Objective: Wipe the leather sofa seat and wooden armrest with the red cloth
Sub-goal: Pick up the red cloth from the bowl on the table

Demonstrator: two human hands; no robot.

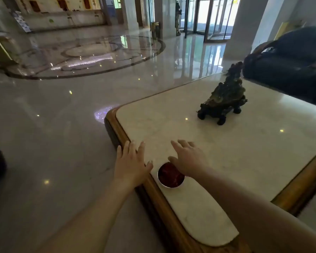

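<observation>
The red cloth (170, 177) lies bunched inside a small white bowl (161, 180) near the left edge of a marble-topped table (244, 152). My left hand (130, 161) hovers open over the table's wooden rim, just left of the bowl. My right hand (187, 157) is open too, fingers spread, above the bowl's far right side and hiding part of its rim. Neither hand holds anything. A dark leather sofa (290, 68) with a curved wooden armrest (261, 47) stands beyond the table at the far right.
A dark carved figurine (223, 101) stands on the table's far half. The table has a thick wooden frame (153, 194). Polished marble floor (53, 134) spreads to the left. A white pillar (243, 28) and glass doors (213, 17) are at the back.
</observation>
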